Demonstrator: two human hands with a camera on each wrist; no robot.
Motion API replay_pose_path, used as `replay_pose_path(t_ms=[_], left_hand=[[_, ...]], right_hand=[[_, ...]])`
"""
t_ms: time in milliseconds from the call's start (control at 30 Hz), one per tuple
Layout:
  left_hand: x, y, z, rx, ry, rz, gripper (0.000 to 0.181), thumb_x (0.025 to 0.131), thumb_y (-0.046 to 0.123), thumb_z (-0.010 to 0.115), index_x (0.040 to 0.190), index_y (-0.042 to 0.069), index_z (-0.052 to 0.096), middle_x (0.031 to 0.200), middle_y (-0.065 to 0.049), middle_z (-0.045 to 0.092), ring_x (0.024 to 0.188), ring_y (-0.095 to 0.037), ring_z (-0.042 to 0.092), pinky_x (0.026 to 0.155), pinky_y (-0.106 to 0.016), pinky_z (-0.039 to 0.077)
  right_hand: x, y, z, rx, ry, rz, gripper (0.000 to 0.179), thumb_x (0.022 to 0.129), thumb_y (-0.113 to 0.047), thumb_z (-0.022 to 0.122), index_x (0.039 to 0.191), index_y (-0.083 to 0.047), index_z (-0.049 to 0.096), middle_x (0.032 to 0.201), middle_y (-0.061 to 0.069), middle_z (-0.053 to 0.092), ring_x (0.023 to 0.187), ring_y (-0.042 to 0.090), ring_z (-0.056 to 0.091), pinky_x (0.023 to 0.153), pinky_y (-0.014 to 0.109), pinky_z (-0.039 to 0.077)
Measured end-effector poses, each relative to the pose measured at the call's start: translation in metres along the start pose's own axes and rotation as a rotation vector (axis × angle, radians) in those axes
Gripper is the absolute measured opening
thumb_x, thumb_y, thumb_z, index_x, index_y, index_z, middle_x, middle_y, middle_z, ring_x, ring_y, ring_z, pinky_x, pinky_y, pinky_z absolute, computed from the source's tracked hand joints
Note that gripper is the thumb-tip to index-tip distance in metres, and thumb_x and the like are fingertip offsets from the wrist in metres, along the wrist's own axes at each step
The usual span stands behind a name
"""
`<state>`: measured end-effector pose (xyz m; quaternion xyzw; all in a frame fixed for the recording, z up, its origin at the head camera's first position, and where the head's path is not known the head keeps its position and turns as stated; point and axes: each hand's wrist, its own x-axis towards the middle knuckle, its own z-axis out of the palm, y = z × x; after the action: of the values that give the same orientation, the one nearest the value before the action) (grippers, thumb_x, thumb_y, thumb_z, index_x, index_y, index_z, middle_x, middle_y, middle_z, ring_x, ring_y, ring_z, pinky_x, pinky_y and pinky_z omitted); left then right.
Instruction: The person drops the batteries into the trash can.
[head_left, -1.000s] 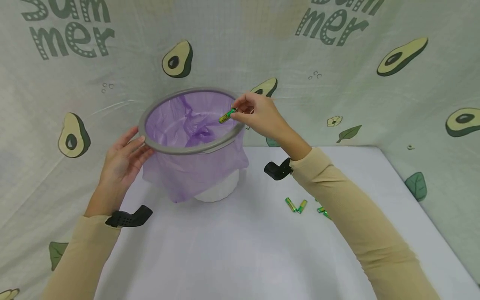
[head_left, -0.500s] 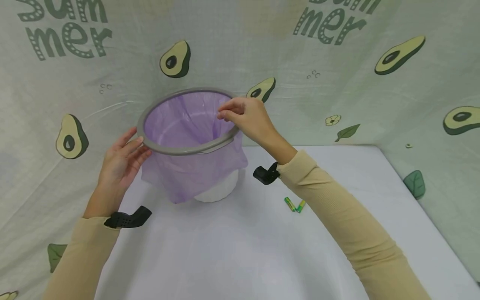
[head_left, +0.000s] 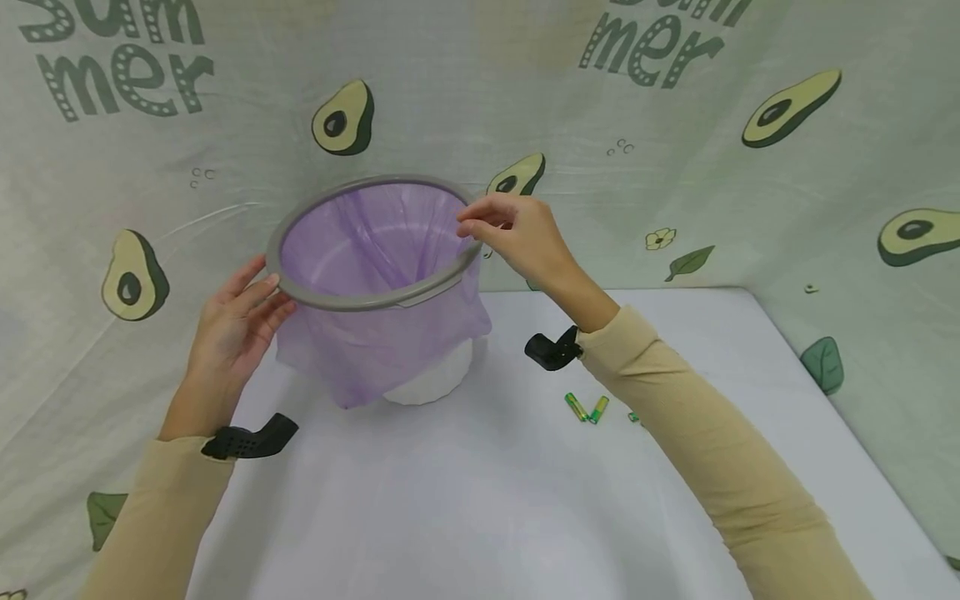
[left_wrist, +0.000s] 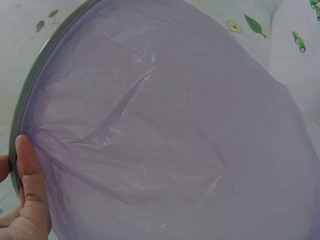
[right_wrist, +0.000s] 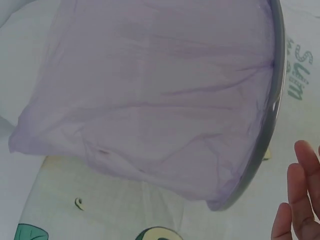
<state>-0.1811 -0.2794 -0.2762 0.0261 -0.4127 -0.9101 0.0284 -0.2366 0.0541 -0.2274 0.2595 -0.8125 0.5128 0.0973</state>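
A white bin with a grey rim is lined by a translucent purple bag whose edge hangs down outside. My left hand grips the rim at its left side, thumb and fingers on either side, as the left wrist view also shows. Over the rim's right side hovers my right hand, its fingers loosely bent and nothing visible between them. Two green-yellow batteries lie on the table, close together. More green batteries are partly covered by the right sleeve.
The white table extends in front of and right of the bin. Behind it hangs a pale curtain printed with avocados and lettering. Black wrist devices sit at both cuffs.
A second ago my right hand pinched a battery over the bin; half a second ago it was let go, and the bag's inside now looks pulled smoother. The hand has since drawn back right.
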Motion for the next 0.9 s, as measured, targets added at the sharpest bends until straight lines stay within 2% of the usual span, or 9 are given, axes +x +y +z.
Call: replay_pose_path(t_ms=[233, 367, 500, 600, 733, 900], left_hand=[[0.001, 0.0, -0.001, -0.011, -0.011, 0.003, 0.042, 0.086, -0.01, 0.056, 0.123, 0.009, 0.053, 0.112, -0.007, 0.05, 0.077, -0.023, 0.062, 0.066, -0.029, 0.058], [0.001, 0.0, -0.001, -0.008, -0.013, 0.006, 0.042, 0.086, -0.01, 0.056, 0.124, 0.008, 0.052, 0.113, -0.007, 0.049, 0.077, -0.022, 0.062, 0.066, -0.029, 0.058], [0.002, -0.001, 0.0, 0.033, -0.008, 0.019, 0.045, 0.086, -0.009, 0.057, 0.127, 0.009, 0.05, 0.117, -0.006, 0.046, 0.078, -0.021, 0.062, 0.066, -0.027, 0.058], [0.003, -0.002, 0.001, 0.059, -0.002, 0.021, 0.047, 0.086, -0.007, 0.058, 0.128, 0.01, 0.049, 0.118, -0.005, 0.045, 0.079, -0.02, 0.062, 0.067, -0.026, 0.057], [0.003, -0.001, 0.0, 0.029, 0.0, 0.01, 0.044, 0.086, -0.008, 0.058, 0.126, 0.009, 0.051, 0.117, -0.005, 0.047, 0.078, -0.021, 0.063, 0.067, -0.027, 0.058], [0.002, 0.0, 0.0, 0.053, 0.011, 0.015, 0.043, 0.086, -0.008, 0.058, 0.124, 0.009, 0.053, 0.117, -0.005, 0.047, 0.079, -0.02, 0.063, 0.067, -0.027, 0.058]], right_hand=[[-0.014, 0.012, -0.025, -0.032, -0.056, 0.028, 0.026, 0.089, -0.024, 0.063, 0.111, -0.01, 0.066, 0.109, 0.004, 0.066, 0.096, 0.011, 0.059, 0.081, 0.026, 0.047], [-0.023, 0.019, -0.039, -0.047, -0.13, 0.033, 0.028, 0.09, -0.023, 0.061, 0.115, -0.009, 0.064, 0.112, 0.005, 0.065, 0.099, 0.012, 0.058, 0.084, 0.026, 0.047], [-0.034, 0.03, -0.051, -0.061, -0.177, 0.064, 0.031, 0.09, -0.025, 0.061, 0.119, -0.012, 0.062, 0.117, 0.004, 0.063, 0.103, 0.012, 0.057, 0.086, 0.025, 0.047], [-0.046, 0.038, -0.06, -0.076, -0.193, 0.085, 0.034, 0.09, -0.025, 0.061, 0.122, -0.012, 0.06, 0.121, 0.006, 0.061, 0.106, 0.013, 0.056, 0.089, 0.026, 0.046], [-0.063, 0.05, -0.07, -0.111, -0.207, 0.122, 0.039, 0.09, -0.026, 0.062, 0.126, -0.013, 0.057, 0.124, 0.006, 0.06, 0.11, 0.016, 0.055, 0.09, 0.025, 0.046], [-0.085, 0.067, -0.083, -0.151, -0.197, 0.184, 0.044, 0.09, -0.027, 0.062, 0.131, -0.016, 0.053, 0.126, 0.003, 0.057, 0.111, 0.015, 0.053, 0.089, 0.017, 0.044]])
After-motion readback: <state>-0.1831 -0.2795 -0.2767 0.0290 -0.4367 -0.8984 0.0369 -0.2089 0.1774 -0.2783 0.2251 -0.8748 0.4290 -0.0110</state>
